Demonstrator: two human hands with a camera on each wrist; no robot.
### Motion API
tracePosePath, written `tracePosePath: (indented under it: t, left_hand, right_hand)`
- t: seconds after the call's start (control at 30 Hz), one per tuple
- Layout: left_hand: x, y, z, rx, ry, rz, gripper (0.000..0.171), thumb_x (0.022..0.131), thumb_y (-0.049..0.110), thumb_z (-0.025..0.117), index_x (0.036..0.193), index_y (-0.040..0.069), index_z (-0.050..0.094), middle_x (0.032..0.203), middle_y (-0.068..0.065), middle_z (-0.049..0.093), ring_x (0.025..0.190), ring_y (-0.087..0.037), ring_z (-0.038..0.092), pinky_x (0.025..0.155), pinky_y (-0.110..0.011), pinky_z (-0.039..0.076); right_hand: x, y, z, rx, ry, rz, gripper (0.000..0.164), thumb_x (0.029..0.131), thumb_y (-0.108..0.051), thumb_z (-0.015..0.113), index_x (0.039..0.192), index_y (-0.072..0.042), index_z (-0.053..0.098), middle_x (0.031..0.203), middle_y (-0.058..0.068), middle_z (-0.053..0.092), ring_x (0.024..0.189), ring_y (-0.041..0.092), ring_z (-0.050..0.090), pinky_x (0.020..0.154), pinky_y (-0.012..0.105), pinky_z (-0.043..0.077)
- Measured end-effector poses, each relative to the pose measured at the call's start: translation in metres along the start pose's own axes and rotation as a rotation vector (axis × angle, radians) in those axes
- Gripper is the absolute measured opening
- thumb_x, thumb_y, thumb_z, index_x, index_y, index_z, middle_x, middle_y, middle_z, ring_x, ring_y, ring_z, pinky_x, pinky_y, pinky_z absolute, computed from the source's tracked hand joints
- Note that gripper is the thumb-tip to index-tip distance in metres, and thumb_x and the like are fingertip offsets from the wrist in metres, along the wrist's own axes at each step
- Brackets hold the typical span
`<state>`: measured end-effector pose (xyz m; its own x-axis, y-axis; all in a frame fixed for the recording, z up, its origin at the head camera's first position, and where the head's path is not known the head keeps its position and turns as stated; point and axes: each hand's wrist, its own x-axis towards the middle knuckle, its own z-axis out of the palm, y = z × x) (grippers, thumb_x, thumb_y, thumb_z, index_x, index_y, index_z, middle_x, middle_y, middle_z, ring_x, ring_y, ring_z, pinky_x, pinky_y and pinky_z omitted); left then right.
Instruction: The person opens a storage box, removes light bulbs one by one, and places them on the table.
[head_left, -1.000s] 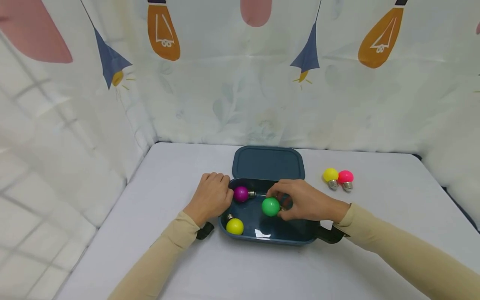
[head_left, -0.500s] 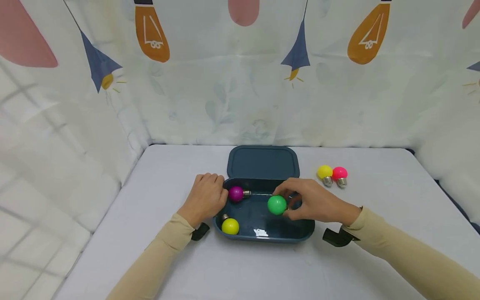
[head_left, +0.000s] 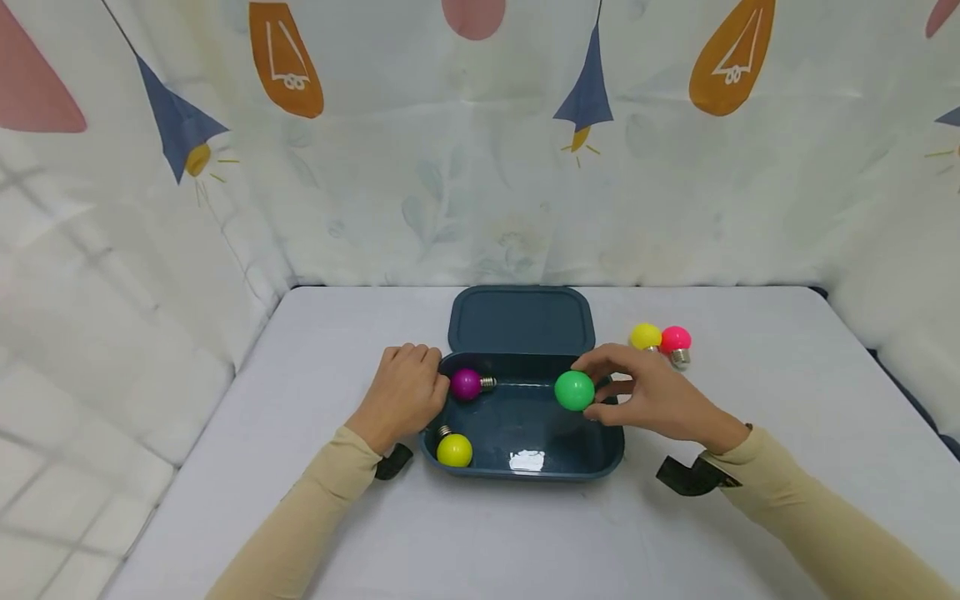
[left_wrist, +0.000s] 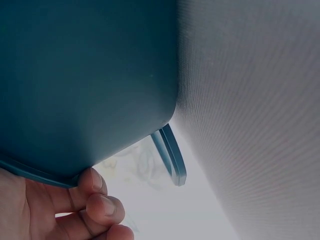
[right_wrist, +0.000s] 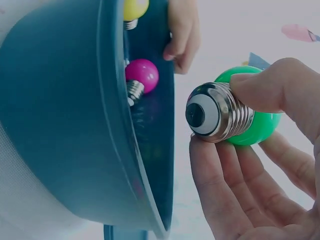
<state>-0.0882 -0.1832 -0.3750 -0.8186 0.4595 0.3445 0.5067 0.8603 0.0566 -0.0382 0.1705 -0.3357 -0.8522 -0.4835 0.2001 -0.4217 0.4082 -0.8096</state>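
My right hand (head_left: 660, 396) pinches a green light bulb (head_left: 573, 391) above the right end of a dark blue box (head_left: 517, 478). In the right wrist view, thumb and fingers hold the bulb (right_wrist: 265, 120) around its metal screw base, which points toward the camera. My left hand (head_left: 405, 387) grips the box's left rim; the left wrist view shows its fingertips (left_wrist: 102, 205) curled at the rim's edge. Inside the box, a purple bulb (head_left: 466, 384) lies at the back left and a yellow bulb (head_left: 454, 450) at the front left.
Directly behind the box lies its flat dark blue lid (head_left: 521, 321). Another yellow bulb (head_left: 646, 336) and a pink bulb (head_left: 676, 338) sit side by side at the back right of the white table (head_left: 780, 383). A printed curtain (head_left: 480, 192) hangs behind.
My right hand has carried the green bulb rightward and a little back, from over the box's middle to its right end. The left hand keeps its grip on the rim.
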Motion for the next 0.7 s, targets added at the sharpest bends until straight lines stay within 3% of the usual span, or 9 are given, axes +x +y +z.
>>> tracePosePath:
  t: [0.4,0.7]
  left_hand:
    - [0.0,-0.002,0.002,-0.001,-0.011,-0.001,0.017,0.096,0.017,0.052,0.09,0.003,0.06,0.075,-0.006,0.053,0.079,-0.025,0.052,0.089,-0.047,0.044]
    - [0.001,-0.001,0.001,-0.008,-0.013,-0.005,0.017,0.096,0.016,0.052,0.092,0.002,0.062,0.076,-0.006,0.054,0.078,-0.025,0.051,0.089,-0.048,0.044]
  right_hand:
    - [-0.009,0.013,-0.016,0.125,0.061,0.094,0.045,0.085,-0.008,0.083,0.126,-0.014,0.065,0.122,0.004,0.065,0.106,0.015,0.071,0.088,0.026,0.062]
    - [-0.016,0.019,-0.036,0.133,0.18,0.164,0.047,0.085,-0.009,0.083,0.127,-0.015,0.065,0.126,-0.001,0.066,0.105,0.014,0.074,0.088,0.025,0.061]
